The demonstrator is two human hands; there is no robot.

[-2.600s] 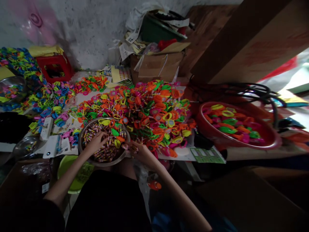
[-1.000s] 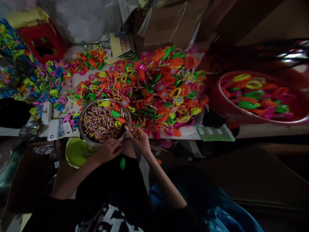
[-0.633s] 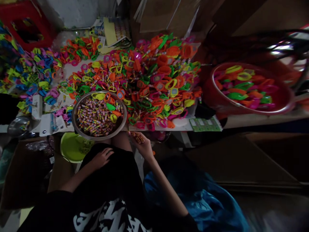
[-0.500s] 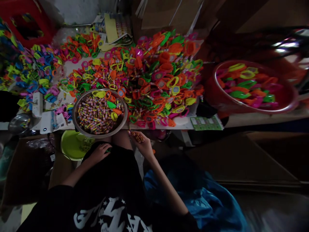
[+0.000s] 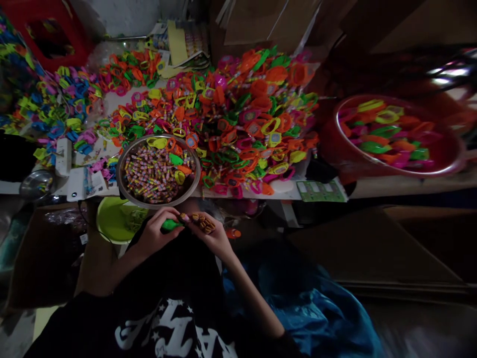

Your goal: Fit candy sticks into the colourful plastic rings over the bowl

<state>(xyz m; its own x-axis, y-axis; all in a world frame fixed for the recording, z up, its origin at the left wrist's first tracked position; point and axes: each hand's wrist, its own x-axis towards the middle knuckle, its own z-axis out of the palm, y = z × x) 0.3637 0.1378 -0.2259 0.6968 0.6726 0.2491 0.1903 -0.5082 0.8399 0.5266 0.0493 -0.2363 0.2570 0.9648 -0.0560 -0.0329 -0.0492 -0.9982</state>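
We see the green piece (image 5: 170, 224) just above the lap, below the front edge of the table. It looks like thin moulded plastic, so we judge it light, fairly stiff, a little slick and unlikely to break; gripping it by its sides would leave its far end free.

The left hand (image 5: 158, 232) has its thumb and fingers pinched together on it. At three o'clock from the piece, the right hand (image 5: 216, 239) is closed round a bundle of small rolls (image 5: 204, 224), with one roll (image 5: 184, 218) out at the fingertips beside the green piece. We cannot tell whether the two touch. The rolls look light and wrapped; we would expect the wrappers to slide and the contents to crush under a hard squeeze, so a light hold around the middle seems best.

Further out, near half past eleven, the metal bowl (image 5: 120, 186) holds many more rolls and a few coloured pieces. Between one and two o'clock lies a heap of toy watches (image 5: 257, 132); near half past two, a red basin (image 5: 346, 158) holds more. The lime basin (image 5: 108, 226) sits at nine o'clock, under the table's edge.
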